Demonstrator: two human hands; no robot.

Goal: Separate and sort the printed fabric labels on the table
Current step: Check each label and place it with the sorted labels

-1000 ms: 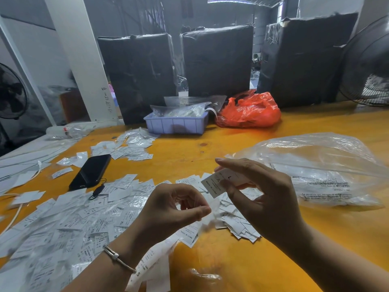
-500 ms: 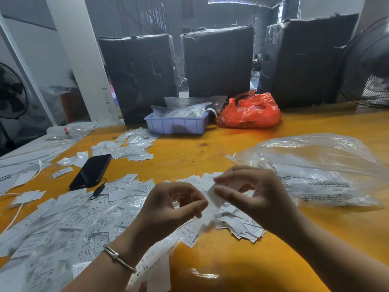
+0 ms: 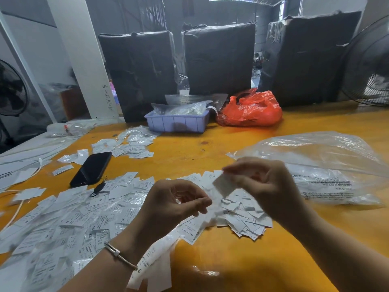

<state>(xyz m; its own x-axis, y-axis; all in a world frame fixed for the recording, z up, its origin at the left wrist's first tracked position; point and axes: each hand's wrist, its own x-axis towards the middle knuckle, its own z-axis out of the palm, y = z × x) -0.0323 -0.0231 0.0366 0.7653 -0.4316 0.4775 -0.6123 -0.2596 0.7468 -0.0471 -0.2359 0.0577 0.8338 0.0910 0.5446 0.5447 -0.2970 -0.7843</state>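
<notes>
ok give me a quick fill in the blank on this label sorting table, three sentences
1. The black phone lies on the ____ side of the table.
2. The plastic bag beside the lavender tray is ____ in colour.
3. The right hand pinches a white ____, while the left hand grips the label strip.

Missing words: left; orange; label

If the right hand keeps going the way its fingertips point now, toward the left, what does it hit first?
Most likely the left hand. The right hand pinches a blurred label with its fingertips aimed left and slightly down, and the left thumb and fingers sit just beyond that label. Depth between them is unclear.
</notes>
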